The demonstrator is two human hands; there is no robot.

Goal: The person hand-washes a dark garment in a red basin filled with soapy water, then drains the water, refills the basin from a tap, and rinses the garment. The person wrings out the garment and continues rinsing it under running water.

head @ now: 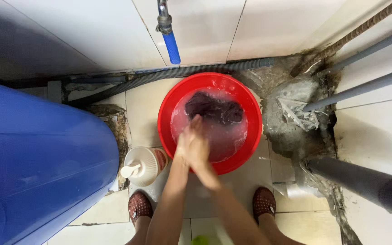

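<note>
Head view: both hands, left hand point(188, 146) and right hand point(201, 152), are pressed together over the round red plastic basin point(166, 119), grip too blurry to tell. Dark wet cloth point(214, 109) sits in soapy water; I'd rub it under the surface.

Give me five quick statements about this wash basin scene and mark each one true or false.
1. The basin is red. True.
2. A dark cloth lies in the basin's water. True.
3. The hands are far apart, one on each rim. False: the left hand and right hand are pressed together over the basin's near side.
4. A pump bottle stands to the basin's left. True.
5. The big barrel is green. False: it is blue.
</note>
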